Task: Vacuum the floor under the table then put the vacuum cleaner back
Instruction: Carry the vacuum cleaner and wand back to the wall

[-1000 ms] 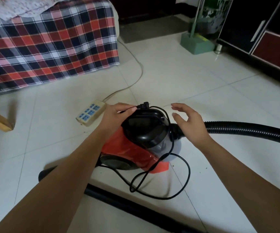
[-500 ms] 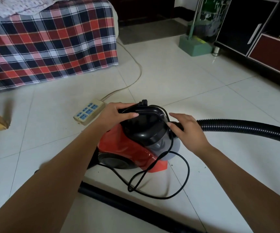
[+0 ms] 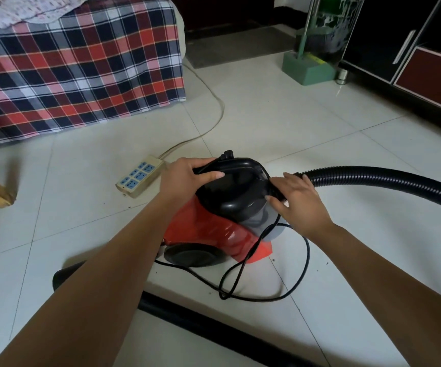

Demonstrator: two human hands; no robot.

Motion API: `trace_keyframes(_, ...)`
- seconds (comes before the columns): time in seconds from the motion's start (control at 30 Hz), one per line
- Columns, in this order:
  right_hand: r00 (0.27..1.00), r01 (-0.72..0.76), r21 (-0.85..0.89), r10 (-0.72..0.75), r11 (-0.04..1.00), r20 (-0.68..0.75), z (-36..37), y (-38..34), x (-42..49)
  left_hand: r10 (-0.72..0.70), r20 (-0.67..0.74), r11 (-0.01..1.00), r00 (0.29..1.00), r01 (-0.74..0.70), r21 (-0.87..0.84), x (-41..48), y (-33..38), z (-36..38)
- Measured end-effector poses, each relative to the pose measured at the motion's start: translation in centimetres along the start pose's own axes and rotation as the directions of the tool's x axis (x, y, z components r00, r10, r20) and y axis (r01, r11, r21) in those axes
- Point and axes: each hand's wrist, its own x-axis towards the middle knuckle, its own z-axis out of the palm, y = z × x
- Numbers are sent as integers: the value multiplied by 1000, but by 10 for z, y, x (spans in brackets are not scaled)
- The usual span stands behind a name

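Left hand [image 3: 187, 178]: curled round the rear end of the carry handle [image 3: 243, 164], with the power cord [image 3: 307, 250] trapped under the fingers and its plug [image 3: 227, 154] standing just above. Right hand [image 3: 300, 202]: fingers bent over the hose [image 3: 373, 178] cuff; whether it clasped or merely lay there could not be told. Vacuum cleaner [image 3: 214, 229]: small canister with a glossy red shell, black lid and black wheel, standing on the tiled floor [image 3: 320, 128] mid-room, out from the bed's [image 3: 81, 75] near corner and just beside a power strip [image 3: 139, 178]. Judged rigid, smooth and moderately heavy low down, and best lifted by the moulded handle. The ribbed hose was judged flexible and likely to trail. The loose cord loops were judged likely to snag.
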Motion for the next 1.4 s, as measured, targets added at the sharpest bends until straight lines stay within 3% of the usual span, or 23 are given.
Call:
trace_keyframes(0.33,999,-45,57,46,997,-6,4,7,18,-22,-151,997,988,33,73,6,14,18)
trace_keyframes(0.67,994,-88,175,98,981,-48,13,10,9,-33,-101,999,994,35,21,6,9,22)
trace_keyframes(0.93,918,-67,303,178,951,-355,27,10,-25,9,-62,999,998,-6,49,8,5,17)
trace_keyframes(1.07,895,21,312,121,950,-428,42,-4,-46,5,-79,1000,997,-3,31,5,6,19)
trace_keyframes(1.17,949,65,304,35,951,-312,63,-14,-64,8,-88,999,996,-5,33,5,7,20)
trace_keyframes(1.27,996,62,279,-41,958,-80,83,-19,-80,16,-104,998,994,-9,66,3,7,19)
trace_keyframes(1.4,958,90,152,-128,984,257,109,-21,-92,11,-121,997,993,-2,81,3,10,19)
